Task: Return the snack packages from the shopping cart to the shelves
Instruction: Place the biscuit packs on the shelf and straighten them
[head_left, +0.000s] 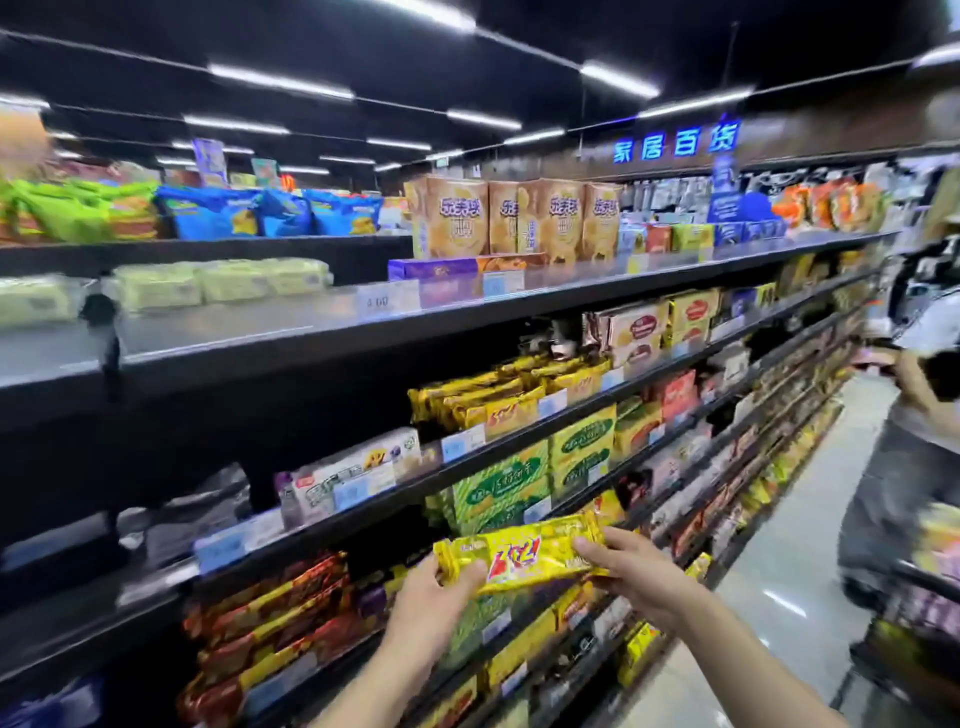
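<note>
Cart (928, 579) cut off at right, blurred. My left hand (435, 597) and right hand (640, 571) grip yellow packet (524, 558) before shelves (311, 335).

Strip lights (280, 80) cross the dark ceiling. A blue lit sign (675, 141) in Chinese characters glows at the far right. Tan biscuit boxes (452, 218) stand upright mid-scene, with blue chip bags (218, 210) to their left. Another person (893, 483) stands on the pale floor (779, 587) at right.
</note>
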